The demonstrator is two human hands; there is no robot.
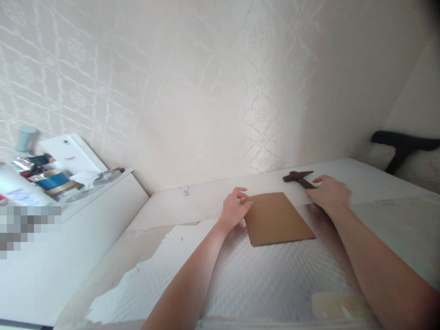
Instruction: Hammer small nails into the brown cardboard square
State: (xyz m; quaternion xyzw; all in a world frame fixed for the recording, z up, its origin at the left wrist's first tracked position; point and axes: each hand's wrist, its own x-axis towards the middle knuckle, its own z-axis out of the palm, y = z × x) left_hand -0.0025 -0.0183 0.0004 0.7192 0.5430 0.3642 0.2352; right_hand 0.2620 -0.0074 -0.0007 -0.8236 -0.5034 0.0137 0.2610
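Note:
A brown rectangular board [280, 222], which looks like cardboard, lies on the work surface with small dark dots in a row near its far edge. My left hand [234, 207] is at the board's far left corner, its fingers curled and pinching there. To the right of the board, my right hand [330, 193] is closed around the handle of a hammer [297, 177]. The hammer's dark head points away, low over the surface or resting on it; I cannot tell which. My palm hides the end of the handle.
Several small dark bits [186, 192] lie at the back left. A white cabinet [103, 220] on the left carries tape rolls [55, 181] and a white box [73, 153]. The patterned wall [192, 91] rises behind. At right stands a black T-shaped object [402, 142].

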